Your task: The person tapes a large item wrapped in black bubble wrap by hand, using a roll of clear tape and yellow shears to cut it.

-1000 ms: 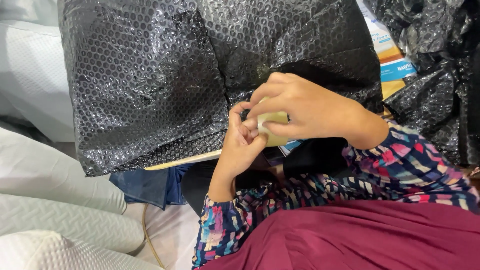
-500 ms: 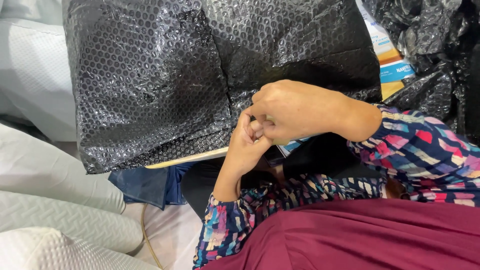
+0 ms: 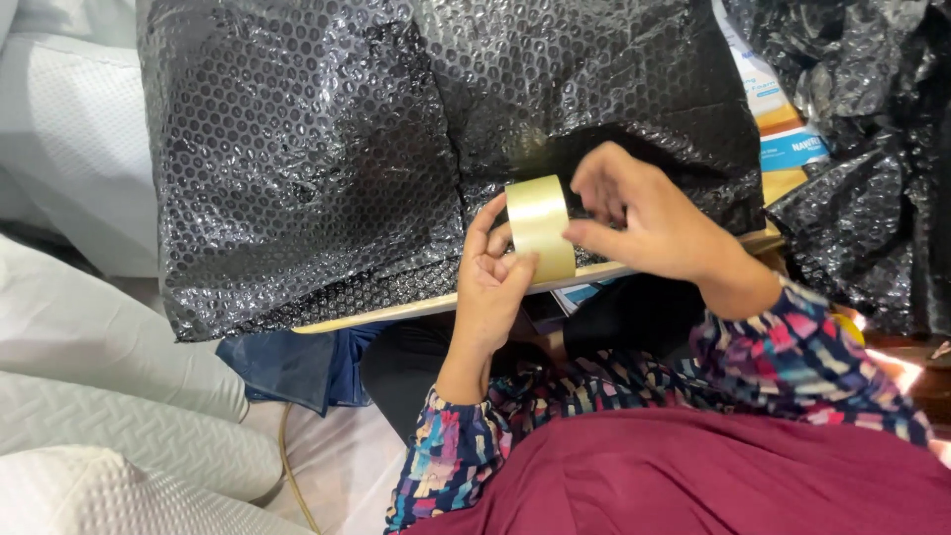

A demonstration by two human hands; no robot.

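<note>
Glossy tape roll [image 3: 540,226] clamped in both hands' grip, left hand [image 3: 495,287], right hand [image 3: 649,220], black bubble wrap [image 3: 307,168].

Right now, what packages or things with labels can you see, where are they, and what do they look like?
Wrapped package: big and boxy, covered in black bubble wrap, lying in front of the person.
Printed carton: peeking out behind the package at upper right; white, blue and orange panels.
Tape roll: tan, shiny, held between left hand and right hand at the package's edge.
Loose black bubble wrap: crumpled, far right.
</note>
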